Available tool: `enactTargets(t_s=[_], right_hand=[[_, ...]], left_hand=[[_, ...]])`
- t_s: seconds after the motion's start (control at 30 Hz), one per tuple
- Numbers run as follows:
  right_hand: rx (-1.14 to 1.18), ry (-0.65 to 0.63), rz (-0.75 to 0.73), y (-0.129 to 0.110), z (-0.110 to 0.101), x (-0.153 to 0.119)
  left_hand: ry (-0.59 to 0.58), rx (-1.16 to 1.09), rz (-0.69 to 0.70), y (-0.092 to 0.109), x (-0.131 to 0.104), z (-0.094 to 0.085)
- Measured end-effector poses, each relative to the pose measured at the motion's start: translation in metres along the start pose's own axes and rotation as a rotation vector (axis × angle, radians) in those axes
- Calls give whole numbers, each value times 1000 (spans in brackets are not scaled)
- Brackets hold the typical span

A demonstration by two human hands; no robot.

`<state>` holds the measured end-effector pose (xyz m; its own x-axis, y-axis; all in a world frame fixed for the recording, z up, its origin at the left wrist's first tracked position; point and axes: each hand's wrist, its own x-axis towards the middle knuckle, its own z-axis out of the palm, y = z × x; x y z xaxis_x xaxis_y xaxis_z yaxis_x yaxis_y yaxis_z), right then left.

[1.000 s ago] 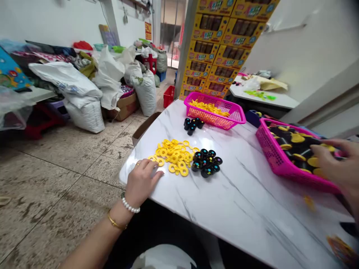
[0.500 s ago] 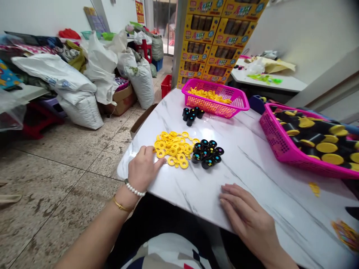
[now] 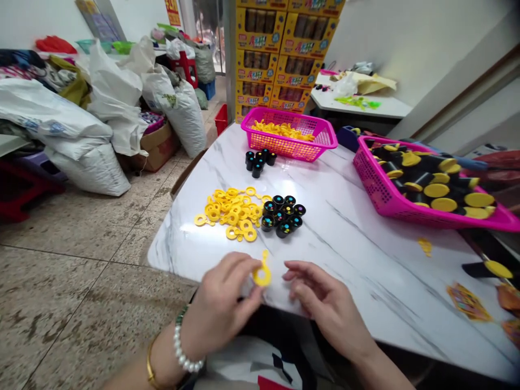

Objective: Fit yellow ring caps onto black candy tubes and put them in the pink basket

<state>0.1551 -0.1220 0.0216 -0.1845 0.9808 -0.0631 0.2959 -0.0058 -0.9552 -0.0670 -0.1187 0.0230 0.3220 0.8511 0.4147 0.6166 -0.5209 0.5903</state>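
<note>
My left hand (image 3: 227, 298) pinches a yellow ring piece (image 3: 262, 274) with a small tab pointing up, above the front edge of the marbled table (image 3: 325, 249). To its right, my right hand (image 3: 329, 306) is held with fingers apart and curved, nothing in it. A loose pile of yellow ring pieces (image 3: 233, 210) lies beyond my left hand. Touching the pile's right side is a cluster of black cups (image 3: 283, 216) with coloured bits inside. Farther back stands a smaller group of black cups (image 3: 259, 161).
A pink basket (image 3: 290, 150) of yellow pieces stands at the back, another pink basket (image 3: 374, 197) with black-and-yellow containers at the right. Stacked yellow boxes (image 3: 258, 40) rise behind. Small packets (image 3: 467, 303) lie at the right; white sacks (image 3: 87, 146) stand on the floor.
My left hand has moved right from the yellow pile and now holds one ring piece. My right hand has lifted and turned inward, nearer my left. The view has shifted right.
</note>
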Motion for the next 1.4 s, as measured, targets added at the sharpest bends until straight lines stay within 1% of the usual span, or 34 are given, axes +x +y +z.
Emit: enactTargets(t_s=[0.03, 0.07, 0.1, 0.13, 0.2, 0.27, 0.3, 0.4, 0.47, 0.53, 0.57, 0.6, 0.63, 0.73, 0.77, 0.8, 0.93, 1.07, 1.13, 1.4], right_hand=[[118, -57, 83, -4, 3, 4], [206, -96, 140, -7, 5, 8], [258, -115, 172, -9, 4, 12], [279, -110, 188, -10, 2, 15], [269, -53, 197, -9, -5, 19], [251, 9, 220, -6, -11, 19], [251, 26, 238, -3, -14, 18], [269, 42, 283, 1, -15, 13], [265, 56, 280, 2, -14, 8], [252, 68, 269, 3, -14, 4], [248, 64, 267, 3, -15, 3], [250, 56, 269, 4, -16, 2], [261, 47, 274, 4, -18, 1], [329, -5, 294, 5, -21, 1], [349, -23, 301, 4, -20, 2], [358, -36, 311, 3, -19, 4], [335, -41, 338, -6, -8, 16], [297, -52, 329, -10, 3, 28], [297, -37, 311, -9, 7, 31], [340, 11, 317, -3, 12, 28]], left_hand=[[-65, -38, 54, 7, 2, 6], [-105, -59, 94, 12, 6, 11], [-113, -70, 112, 14, 11, 16], [-92, -72, 107, 13, 17, 19], [15, -46, 53, 5, 34, 24], [114, 57, -24, -8, 54, 29], [137, 131, -56, -15, 64, 31], [103, 279, -128, -30, 86, 37], [83, 289, -139, -31, 89, 38], [111, 252, -115, -26, 81, 36], [118, 214, -100, -21, 74, 34], [101, 164, -91, -15, 64, 32], [54, 105, -95, -9, 54, 30], [-152, -52, -158, 4, 25, 31], [-181, -81, -176, 6, 18, 33], [-179, -103, -182, 7, 14, 35], [-119, -154, -129, 4, 11, 41], [-129, -152, -136, 0, 14, 42], [-144, -148, -143, -1, 15, 41], [-197, -157, -164, 0, 13, 39]])
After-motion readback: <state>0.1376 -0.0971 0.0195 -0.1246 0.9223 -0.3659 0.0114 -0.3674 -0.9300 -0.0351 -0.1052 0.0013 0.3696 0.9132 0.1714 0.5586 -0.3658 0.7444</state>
